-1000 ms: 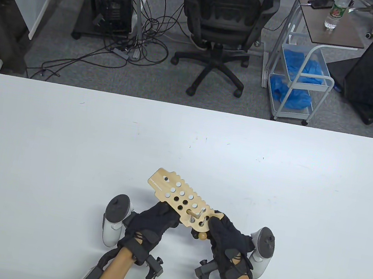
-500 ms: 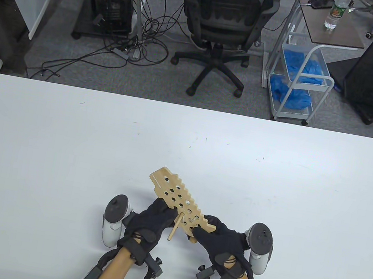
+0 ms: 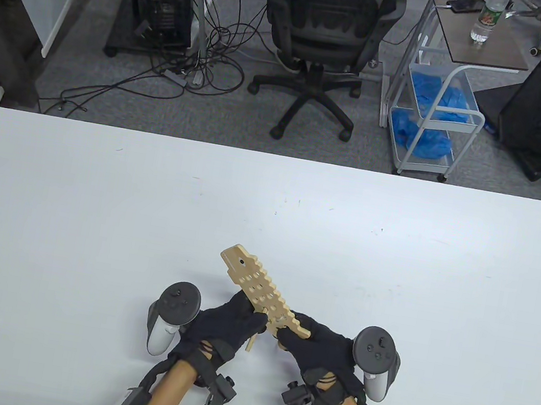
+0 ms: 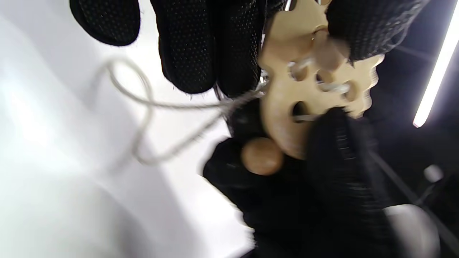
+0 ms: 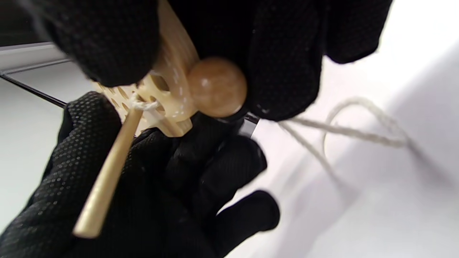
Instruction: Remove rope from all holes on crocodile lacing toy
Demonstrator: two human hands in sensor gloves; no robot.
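Table view shows me my left hand (image 3: 224, 327) gripping the crocodile lacing toy (image 3: 263, 294) near the tabletop's (image 3: 89, 234) front edge, its wooden needle (image 5: 105, 179) hanging below, my right hand (image 3: 321, 348) pinching the toy's tail end beside the bead (image 5: 217, 87), rope (image 4: 143, 104) trailing loose.

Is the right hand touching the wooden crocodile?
Touching. In the table view the right hand pinches the crocodile's near end; in the right wrist view its fingers clamp the board.
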